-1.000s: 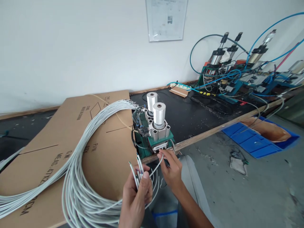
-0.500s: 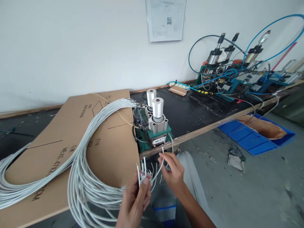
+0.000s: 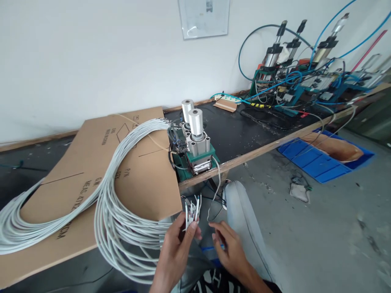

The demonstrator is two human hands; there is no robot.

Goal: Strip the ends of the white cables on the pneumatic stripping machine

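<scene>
My left hand [image 3: 179,246] is wrapped round several white cable ends [image 3: 192,211], which stick up between thumb and fingers. To its right, my right hand [image 3: 230,248] is apart from the cables, its thumb and index finger spread with nothing between them. The rest of the white cable bundle [image 3: 119,183] curves over a flat cardboard sheet [image 3: 146,171] and hangs past its front edge. Just beyond my hands, at the bench edge, stands a small green-based pneumatic machine [image 3: 198,146] with two silver cylinders on top.
More pneumatic machines [image 3: 275,61] with blue hoses stand at the back right of the black bench [image 3: 238,130]. A power strip [image 3: 227,98] lies near the wall. On the floor to the right are a blue bin [image 3: 324,173] and a pale cloth-like item [image 3: 299,192].
My right hand has let go of the single cable held by the machine and moved down, its fingers now spread. The left hand still grips the cable ends. The view has shifted slightly.
</scene>
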